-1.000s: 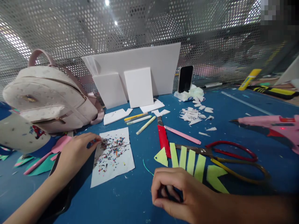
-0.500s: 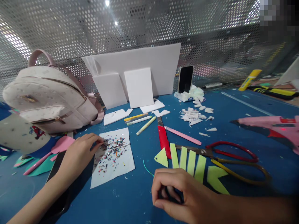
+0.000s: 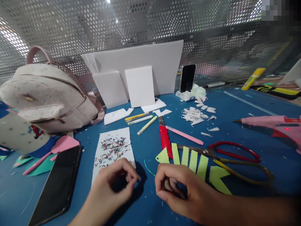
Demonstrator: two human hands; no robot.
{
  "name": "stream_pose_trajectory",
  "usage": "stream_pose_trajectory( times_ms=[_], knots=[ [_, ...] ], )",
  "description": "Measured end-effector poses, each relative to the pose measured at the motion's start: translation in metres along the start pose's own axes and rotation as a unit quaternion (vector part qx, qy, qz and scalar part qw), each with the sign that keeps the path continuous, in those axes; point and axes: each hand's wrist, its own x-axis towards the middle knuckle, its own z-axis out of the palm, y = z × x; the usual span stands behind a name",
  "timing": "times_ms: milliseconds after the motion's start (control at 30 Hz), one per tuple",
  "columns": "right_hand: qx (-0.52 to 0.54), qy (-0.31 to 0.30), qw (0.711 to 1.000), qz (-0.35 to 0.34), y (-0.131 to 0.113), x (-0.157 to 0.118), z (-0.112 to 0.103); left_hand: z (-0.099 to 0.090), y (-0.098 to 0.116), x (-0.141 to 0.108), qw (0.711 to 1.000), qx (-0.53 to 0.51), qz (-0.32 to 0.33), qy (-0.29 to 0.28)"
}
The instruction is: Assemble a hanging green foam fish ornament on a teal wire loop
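Observation:
My left hand is over the near edge of a white paper sheet, thumb and forefinger pinched; whatever is between the tips is too small to make out. Small multicoloured beads or glitter bits lie scattered over that sheet. To the right my right hand rests with its fingers curled in a pinch, and what they hold is hidden. A thin teal thread runs on the table up to its fingertips; I cannot tell if it is gripped. Yellow-green fish-skeleton cutouts lie just beyond this hand.
Scissors, a red-handled knife and a pink pen lie beyond my right hand. A pink glue gun is at the right. A dark phone and a backpack are at the left; white boards stand behind.
My left hand has left the beads on the sheet and moved right and nearer, close to my right hand, uncovering the phone. My right hand stays almost in place, still curled.

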Motion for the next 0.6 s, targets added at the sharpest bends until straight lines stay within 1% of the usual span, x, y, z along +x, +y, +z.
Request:
stream_pose_trajectory(
  times_ms=[33, 67, 133, 233, 333, 467, 600],
  knots=[
    [-0.001, 0.002, 1.0, 0.005, 0.0, 0.0, 0.0, 0.01, 0.001, -0.004, 0.999, -0.009, -0.004, -0.031],
    [-0.003, 0.001, 1.0, 0.01, -0.001, 0.0, 0.0, 0.017, 0.002, -0.007, 0.999, -0.012, -0.005, -0.043],
    [-0.007, -0.003, 1.0, 0.017, -0.001, 0.001, 0.0, 0.024, 0.002, -0.01, 0.999, -0.017, -0.002, -0.034],
    [-0.005, -0.002, 1.0, 0.015, 0.0, 0.002, 0.0, 0.021, 0.0, -0.009, 1.0, -0.027, 0.0, -0.007],
    [0.008, 0.004, 1.0, 0.011, 0.002, 0.002, 0.0, 0.018, 0.0, -0.009, 0.999, -0.039, -0.005, -0.011],
    [0.009, 0.008, 1.0, 0.016, 0.002, 0.002, 0.0, 0.02, 0.002, -0.01, 0.999, -0.038, -0.018, -0.013],
    [0.006, 0.016, 1.0, 0.015, 0.002, 0.003, 0.001, 0.021, 0.002, -0.009, 0.999, -0.034, -0.008, -0.018]
  ],
)
